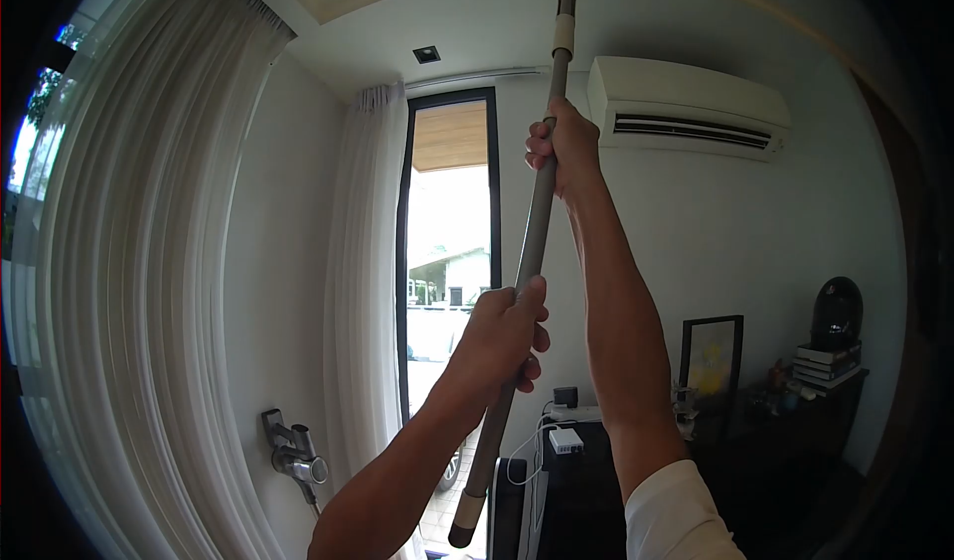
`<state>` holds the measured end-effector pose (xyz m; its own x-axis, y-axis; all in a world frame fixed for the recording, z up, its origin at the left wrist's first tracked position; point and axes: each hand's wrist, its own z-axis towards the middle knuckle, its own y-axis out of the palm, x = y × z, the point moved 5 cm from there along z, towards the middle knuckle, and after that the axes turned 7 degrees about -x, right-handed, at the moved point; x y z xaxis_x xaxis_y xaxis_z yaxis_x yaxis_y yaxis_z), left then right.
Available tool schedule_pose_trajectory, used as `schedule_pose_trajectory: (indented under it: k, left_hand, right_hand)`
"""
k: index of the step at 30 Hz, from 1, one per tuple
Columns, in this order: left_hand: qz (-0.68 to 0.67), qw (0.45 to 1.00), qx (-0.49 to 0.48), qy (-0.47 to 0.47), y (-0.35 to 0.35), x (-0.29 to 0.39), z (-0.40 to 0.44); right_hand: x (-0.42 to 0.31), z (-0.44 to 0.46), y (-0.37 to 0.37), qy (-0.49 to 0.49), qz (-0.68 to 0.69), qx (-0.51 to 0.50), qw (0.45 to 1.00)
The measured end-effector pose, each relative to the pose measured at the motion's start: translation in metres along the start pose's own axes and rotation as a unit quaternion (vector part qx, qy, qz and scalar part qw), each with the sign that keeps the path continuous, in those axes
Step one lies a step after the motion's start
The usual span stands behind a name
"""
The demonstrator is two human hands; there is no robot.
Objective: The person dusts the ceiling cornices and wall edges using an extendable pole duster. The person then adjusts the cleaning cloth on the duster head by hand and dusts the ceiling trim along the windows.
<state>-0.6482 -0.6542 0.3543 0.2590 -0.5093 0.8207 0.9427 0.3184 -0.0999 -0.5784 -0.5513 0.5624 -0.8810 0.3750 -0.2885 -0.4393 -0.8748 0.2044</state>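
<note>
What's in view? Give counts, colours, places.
Tall window: one, black-framed, centre
Curtains: two, whitish, left and beside window
Pole: one, grey, slanting, centre
Air conditioner: one, cream, upper right
Square fixture: one, black, overhead
Vacuum: one, grey, lower left
Furniture: count unclear, black, lower right
Cabled box: one, white, on furniture
Framed picture: one, black-framed, right
Books: several, pale and dark, right
Dome: one, dark, on books
Ornaments: several, dim, near books
Sleeve: one, white, lower right
Left hand: one, bare, around lower pole
Right hand: one, bare, around upper pole

Inside what looks like a home, curtains (149, 262) on my left, window (450, 232) ahead of me, air conditioner (686, 93), framed picture (712, 361), books (827, 363).
</note>
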Motion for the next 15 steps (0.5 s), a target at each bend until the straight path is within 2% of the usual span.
schedule_pose_trajectory:
  k: [2,9,11,15]
  left_hand:
    - [0.041,0.998,0.001,0.042,0.000,0.008,0.009]
    - [-0.002,0.998,0.002,0.056,0.005,-0.001,0.013]
    - [-0.001,0.998,-0.002,0.061,0.006,-0.004,0.014]
    - [0.010,0.998,0.006,0.061,0.010,-0.004,0.013]
  right_hand:
    - [-0.003,-0.001,0.001,-0.002,0.001,-0.011,1.000]
    - [-0.014,0.015,-0.003,-0.046,-0.052,0.023,0.997]
    - [-0.011,0.022,-0.007,-0.011,-0.031,-0.048,0.998]
    - [-0.011,0.023,-0.010,-0.017,-0.039,-0.035,0.998]
